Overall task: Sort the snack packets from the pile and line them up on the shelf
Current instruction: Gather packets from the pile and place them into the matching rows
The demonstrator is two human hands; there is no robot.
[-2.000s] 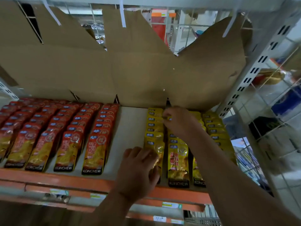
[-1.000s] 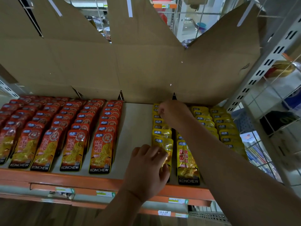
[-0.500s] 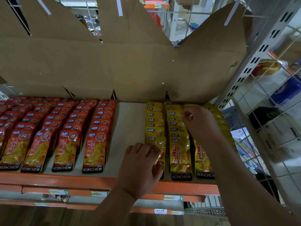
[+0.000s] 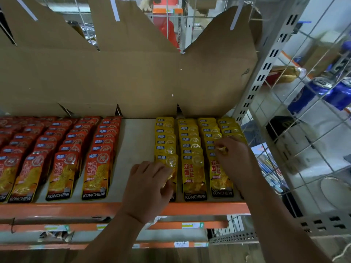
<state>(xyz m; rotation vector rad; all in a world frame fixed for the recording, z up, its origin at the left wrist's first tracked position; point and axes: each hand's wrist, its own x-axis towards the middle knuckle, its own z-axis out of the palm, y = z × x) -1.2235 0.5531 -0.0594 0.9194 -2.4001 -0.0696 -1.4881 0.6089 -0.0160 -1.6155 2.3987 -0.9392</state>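
Note:
Yellow snack packets [image 4: 191,147] lie in several overlapping rows on the right half of the shelf [image 4: 136,141]. Red packets [image 4: 96,158] fill several rows on the left half. My left hand [image 4: 150,188] lies over the front packet [image 4: 169,162] of the leftmost yellow row, fingers curled onto it. My right hand [image 4: 233,156] is over the two right-hand yellow rows and pinches the top of a yellow packet [image 4: 222,149] between thumb and fingertips. The front of the rightmost row is hidden under that hand and forearm.
Brown cardboard [image 4: 123,76] backs the shelf. An orange front rail [image 4: 57,207] runs along the shelf edge with price tags below. A perforated white upright [image 4: 266,67] and wire mesh [image 4: 307,130] close the right side, with blue cans [image 4: 322,92] behind.
My right hand has moved from the back of the second yellow row to the right and forward, over the two right-hand rows. My left hand has stayed on the front left yellow packet.

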